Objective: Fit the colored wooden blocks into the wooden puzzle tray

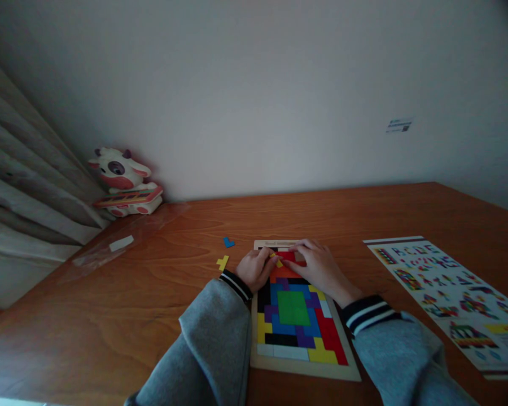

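Observation:
Near the top of a tray puzzle (305,370), my left hand (253,268) pinches a small yellow puzzle piece (279,263) between thumb and fingers. My right hand (318,269) lies over the upper right of the board, fingers stretched and thumb apart from them, the thumb tip close to the yellow piece. Red pieces (286,256) show in the gap between both hands. Lower down, coloured blocks fill the board around a green square (293,308). To the left of the board, a blue piece (228,242) and another yellow piece (223,263) lie loose on the table.
A printed pattern sheet (452,304) lies on the wooden table (186,304) at the right. At the back left stands a cow-shaped toy keyboard (127,183), with a clear plastic bag (97,256) in front of it. A curtain (21,169) hangs at the left.

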A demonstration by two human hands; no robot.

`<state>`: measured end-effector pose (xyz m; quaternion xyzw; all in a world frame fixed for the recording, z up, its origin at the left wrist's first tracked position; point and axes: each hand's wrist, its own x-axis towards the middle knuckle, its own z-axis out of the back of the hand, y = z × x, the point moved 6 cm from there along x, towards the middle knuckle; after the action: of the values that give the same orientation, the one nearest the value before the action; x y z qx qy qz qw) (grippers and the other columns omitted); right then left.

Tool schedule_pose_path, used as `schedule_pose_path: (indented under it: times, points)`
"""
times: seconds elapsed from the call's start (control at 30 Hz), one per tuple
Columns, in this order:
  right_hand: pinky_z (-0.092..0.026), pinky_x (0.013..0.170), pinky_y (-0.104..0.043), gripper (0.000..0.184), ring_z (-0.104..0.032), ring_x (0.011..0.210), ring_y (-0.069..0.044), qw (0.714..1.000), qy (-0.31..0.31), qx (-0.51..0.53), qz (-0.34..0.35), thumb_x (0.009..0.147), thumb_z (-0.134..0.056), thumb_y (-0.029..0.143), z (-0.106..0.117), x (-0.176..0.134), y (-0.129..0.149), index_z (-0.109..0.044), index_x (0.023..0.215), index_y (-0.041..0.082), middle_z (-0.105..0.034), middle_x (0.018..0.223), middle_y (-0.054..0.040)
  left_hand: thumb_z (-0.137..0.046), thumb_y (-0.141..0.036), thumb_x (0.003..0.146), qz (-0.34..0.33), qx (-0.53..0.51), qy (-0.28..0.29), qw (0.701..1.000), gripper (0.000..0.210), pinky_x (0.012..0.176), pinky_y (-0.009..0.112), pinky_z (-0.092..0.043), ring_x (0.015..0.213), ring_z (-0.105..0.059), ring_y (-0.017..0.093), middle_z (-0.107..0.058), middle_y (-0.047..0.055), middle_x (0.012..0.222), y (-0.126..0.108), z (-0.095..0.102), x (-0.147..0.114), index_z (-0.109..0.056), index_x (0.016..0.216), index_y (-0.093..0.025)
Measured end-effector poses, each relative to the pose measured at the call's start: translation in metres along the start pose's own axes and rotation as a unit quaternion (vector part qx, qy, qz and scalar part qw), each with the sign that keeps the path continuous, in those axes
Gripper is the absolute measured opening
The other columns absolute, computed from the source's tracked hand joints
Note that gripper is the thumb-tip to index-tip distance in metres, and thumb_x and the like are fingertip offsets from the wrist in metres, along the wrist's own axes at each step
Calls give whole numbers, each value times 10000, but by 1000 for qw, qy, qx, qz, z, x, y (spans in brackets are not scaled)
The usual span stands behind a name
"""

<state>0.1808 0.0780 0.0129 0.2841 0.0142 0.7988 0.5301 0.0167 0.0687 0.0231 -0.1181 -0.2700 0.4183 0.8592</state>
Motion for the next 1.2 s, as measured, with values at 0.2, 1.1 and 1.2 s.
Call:
schedule_pose_path:
  times: [0.2,1.1,1.2]
  points:
    - [-416,807,-435,316,-617,998,-293,998,-1,38,-48,851,-598,512,-8,1,-7,-668,944,219,-675,1029,-85,-365,-341,995,20,21,15,999,218,740,283,-485,817,-649,208,-668,54,849,2,-2,0,-530,946,-208]
    - [-519,748,-351,272,-679,817,-220,907,-36,373,-190,805,-652,437,-3,5,-33,-695,905,188,-738,889,-73,-384,-411,982,78,-74,18,994,254,831,305,-508,919,-668,215,-696,46,894,5,2,1,-562,956,-232]
    - [-518,730,-353,247,-685,794,-222,930,-13,330,-161,824,-633,416,-3,5,-27,-723,901,200,-746,879,-66,-381,-393,982,84,-69,27,994,235,822,293,-508,923,-669,206,-698,39,900,6,1,0,-554,957,-236]
